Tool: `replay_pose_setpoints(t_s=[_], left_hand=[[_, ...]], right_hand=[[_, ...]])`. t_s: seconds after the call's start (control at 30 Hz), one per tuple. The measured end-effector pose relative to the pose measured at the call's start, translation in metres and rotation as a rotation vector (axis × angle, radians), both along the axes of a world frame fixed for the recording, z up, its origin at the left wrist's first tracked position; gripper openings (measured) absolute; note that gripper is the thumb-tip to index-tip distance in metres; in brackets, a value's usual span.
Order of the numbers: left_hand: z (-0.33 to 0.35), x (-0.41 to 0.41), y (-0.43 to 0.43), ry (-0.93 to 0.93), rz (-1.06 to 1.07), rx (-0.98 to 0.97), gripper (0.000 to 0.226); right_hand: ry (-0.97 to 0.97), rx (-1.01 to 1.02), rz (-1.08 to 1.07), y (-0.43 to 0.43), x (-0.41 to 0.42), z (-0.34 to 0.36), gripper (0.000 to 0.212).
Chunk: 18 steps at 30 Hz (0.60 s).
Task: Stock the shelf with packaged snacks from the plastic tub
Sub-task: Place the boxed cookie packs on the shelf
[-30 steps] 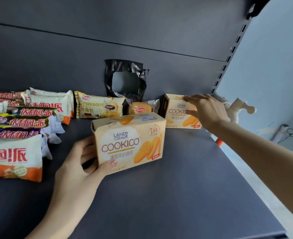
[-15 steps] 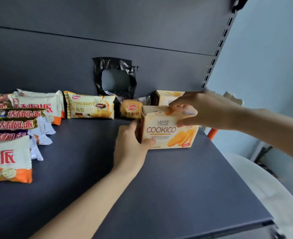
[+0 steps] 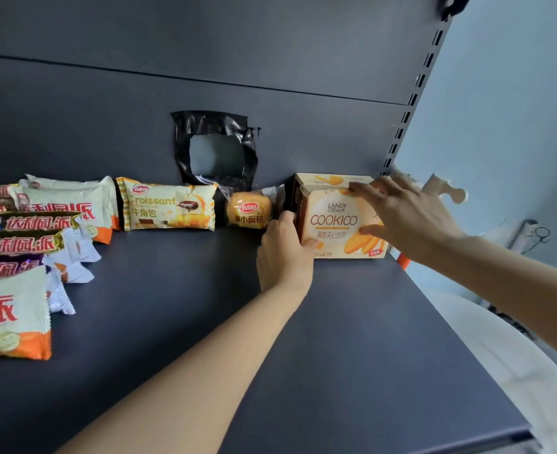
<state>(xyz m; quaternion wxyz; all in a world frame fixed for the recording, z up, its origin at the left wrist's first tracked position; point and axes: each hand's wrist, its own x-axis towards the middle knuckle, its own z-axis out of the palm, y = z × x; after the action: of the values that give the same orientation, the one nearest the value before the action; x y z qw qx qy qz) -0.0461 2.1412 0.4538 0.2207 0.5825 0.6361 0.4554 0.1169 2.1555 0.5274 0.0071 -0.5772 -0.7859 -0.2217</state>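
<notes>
On the shelf [image 3: 352, 339], back right corner, the left grip [image 3: 285, 250] clasps one end of a cookie box [image 3: 334, 221]; the right grip [image 3: 401, 214] rests spread on its top.

Black tape [image 3: 211, 122] (crinkled), perhaps pipework [image 3: 447, 191] beyond.

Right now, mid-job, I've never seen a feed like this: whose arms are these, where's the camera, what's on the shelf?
No machine: these are a person's two bare hands, filmed by one wide-angle camera worn on their head, looking forward and down. The dark shelf carries pie packets at the left, then a croissant packet and a small bread packet. At the right end, the left hand grips the front COOKICO box by its left end; the right hand rests spread over its top and front. The rear COOKICO box stands close behind it.
</notes>
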Motion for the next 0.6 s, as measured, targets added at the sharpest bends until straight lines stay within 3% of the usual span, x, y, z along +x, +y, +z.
replay_pose_setpoints(t_s=[0.17,0.33,0.6], left_hand=[[-0.003,0.005,0.004,0.018,0.034,-0.025,0.030],[0.001,0.001,0.002,0.089,0.001,-0.054,0.032],[0.014,-0.023,-0.035,0.336,-0.104,-0.093,0.060]], right_hand=[[-0.031,0.125,-0.018,0.005,0.006,-0.016,0.072],[-0.005,0.119,-0.018,0.003,0.004,-0.018,0.074],[0.126,0.032,-0.101,-0.031,0.003,-0.008,0.084]])
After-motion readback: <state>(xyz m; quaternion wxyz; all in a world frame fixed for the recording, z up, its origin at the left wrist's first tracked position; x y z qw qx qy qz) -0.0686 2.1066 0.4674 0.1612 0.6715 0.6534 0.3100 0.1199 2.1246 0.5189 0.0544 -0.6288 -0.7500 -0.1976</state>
